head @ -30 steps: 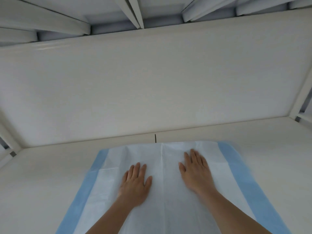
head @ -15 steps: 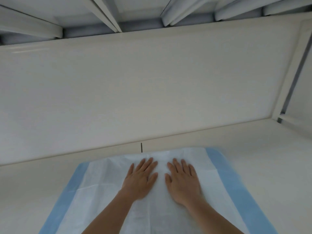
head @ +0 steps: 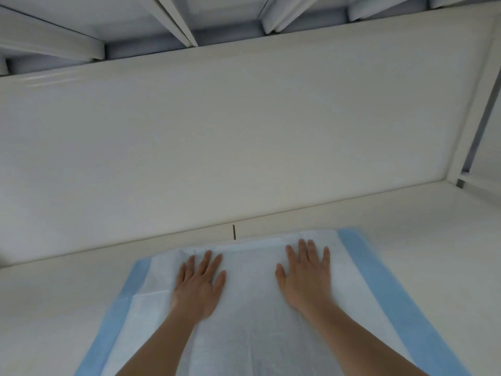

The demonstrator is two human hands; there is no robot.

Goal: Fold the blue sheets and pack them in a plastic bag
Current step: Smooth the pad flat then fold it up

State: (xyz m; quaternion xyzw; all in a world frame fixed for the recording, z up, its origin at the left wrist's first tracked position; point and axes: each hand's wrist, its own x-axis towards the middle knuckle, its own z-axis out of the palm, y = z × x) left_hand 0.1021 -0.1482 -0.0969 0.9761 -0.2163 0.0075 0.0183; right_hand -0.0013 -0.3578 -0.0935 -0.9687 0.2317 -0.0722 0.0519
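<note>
A blue sheet point(head: 250, 316) with a pale white middle and blue bands along both long sides lies flat on the white table point(head: 433, 240), running off the bottom of the head view. My left hand point(head: 199, 283) presses palm down on the sheet left of its middle, fingers spread. My right hand point(head: 305, 275) presses flat on the sheet to the right, close to the far edge. Neither hand grips anything. No plastic bag is in view.
A tall white back panel point(head: 244, 137) rises directly behind the table's far edge. A white upright post point(head: 471, 109) stands at the right corner. White beams point(head: 176, 20) run overhead.
My hands were side by side at the sheet's middle half a second ago; now they have slid apart, the left one leftward and the right one rightward, flat on the sheet.
</note>
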